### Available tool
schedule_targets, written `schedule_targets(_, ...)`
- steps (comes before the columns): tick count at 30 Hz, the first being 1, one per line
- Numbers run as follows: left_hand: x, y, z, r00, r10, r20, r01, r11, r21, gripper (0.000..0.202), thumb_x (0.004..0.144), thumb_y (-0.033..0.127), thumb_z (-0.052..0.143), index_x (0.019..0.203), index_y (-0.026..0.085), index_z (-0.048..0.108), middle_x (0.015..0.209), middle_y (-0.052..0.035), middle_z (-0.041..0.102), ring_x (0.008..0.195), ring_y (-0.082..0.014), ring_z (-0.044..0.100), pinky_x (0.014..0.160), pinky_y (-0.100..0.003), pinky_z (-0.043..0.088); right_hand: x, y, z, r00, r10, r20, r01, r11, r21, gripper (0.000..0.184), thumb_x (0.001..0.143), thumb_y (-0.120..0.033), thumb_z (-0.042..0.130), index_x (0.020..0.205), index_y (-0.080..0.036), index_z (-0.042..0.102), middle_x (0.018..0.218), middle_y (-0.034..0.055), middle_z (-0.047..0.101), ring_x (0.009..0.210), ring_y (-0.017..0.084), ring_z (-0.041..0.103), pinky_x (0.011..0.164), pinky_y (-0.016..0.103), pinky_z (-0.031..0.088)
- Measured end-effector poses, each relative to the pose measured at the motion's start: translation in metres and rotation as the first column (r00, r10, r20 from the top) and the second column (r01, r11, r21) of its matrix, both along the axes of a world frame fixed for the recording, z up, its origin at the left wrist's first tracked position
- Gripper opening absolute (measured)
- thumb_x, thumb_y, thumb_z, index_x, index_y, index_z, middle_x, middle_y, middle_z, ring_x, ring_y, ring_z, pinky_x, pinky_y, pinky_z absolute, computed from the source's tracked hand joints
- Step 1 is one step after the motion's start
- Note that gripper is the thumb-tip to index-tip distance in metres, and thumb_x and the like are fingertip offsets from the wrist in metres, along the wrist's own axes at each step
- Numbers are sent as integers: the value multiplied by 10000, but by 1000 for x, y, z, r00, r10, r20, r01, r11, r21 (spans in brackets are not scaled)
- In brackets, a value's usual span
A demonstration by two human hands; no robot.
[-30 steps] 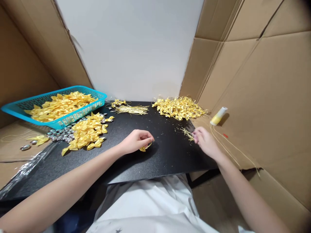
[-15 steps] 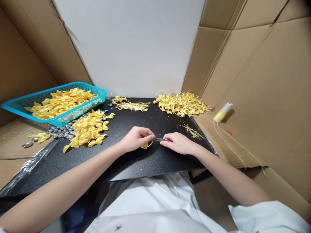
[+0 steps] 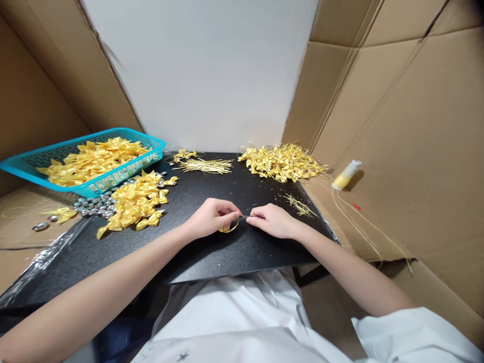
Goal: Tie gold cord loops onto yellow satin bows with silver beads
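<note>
My left hand [image 3: 212,218] is closed in a pinch on a small yellow ribbon bow [image 3: 228,228] just above the black table top [image 3: 212,252]. My right hand [image 3: 273,221] is closed on a thin dark tool [image 3: 244,217], perhaps small snips, whose tip meets the bow. The two hands almost touch at the middle of the table. A loose pile of yellow bows [image 3: 136,204] lies to the left of my left hand.
A teal basket [image 3: 86,160] full of yellow bows sits at the back left, silver beads [image 3: 93,205] below it. Gold thread pieces [image 3: 206,165], a heap of tied bows [image 3: 282,162] and thread scraps [image 3: 300,205] lie behind. A thread spool [image 3: 346,175] rests on cardboard at right.
My right hand came from the thread scraps at the right to the middle with the thin tool, then closed in on the bow. My left hand stayed in place.
</note>
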State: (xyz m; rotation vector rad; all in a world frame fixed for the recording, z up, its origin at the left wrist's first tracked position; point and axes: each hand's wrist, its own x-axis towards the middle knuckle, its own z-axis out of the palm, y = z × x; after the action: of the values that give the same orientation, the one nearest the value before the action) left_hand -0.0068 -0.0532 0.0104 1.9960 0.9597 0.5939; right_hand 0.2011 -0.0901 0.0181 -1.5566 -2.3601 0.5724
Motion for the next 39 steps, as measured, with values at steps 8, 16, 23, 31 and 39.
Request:
schedule_targets(8,-2,4,-4,999,26,29,-24,998,-53,311,821,414,601,821,116,692,519,-2,612,455,-91,528,452,-168,390,31,-4,6,978,-173,120,162,982,92,253,906,-442,529,875,-218,641,777,31,692,664,167,603,557,245,300)
schedule_targets(16,-9,10,-5,994,107,15,-106,993,-53,300,810,410,607,814,123,692,510,-1,613,455,-101,543,448,-177,396,144,-24,-4,549,-742,386,656,668,351,266,940,-343,452,1060,-145,583,1047,160,667,867,285,647,651,335,397)
schedule_targets(23,-14,12,-3,986,169,-9,-169,985,-23,314,796,426,602,801,127,696,514,-6,618,474,-119,568,459,-188,415,116,-20,-6,628,-714,308,521,680,515,256,890,-320,541,1012,-125,654,1086,190,611,1051,344,528,806,440,427)
schedule_targets(31,-17,15,-6,979,201,-20,-200,979,46,326,790,427,593,777,121,705,504,8,579,450,-91,484,422,-170,334,-19,19,-2,992,94,82,-109,972,208,168,804,-342,725,878,-199,678,965,44,663,968,214,560,816,355,352)
schedule_targets(39,-18,17,-8,981,190,-27,-187,978,98,325,789,423,594,775,121,715,530,-2,607,477,-95,502,443,-169,339,-25,40,-20,992,118,-50,-112,988,104,113,802,-278,736,793,-192,662,840,-12,645,852,148,544,777,303,268)
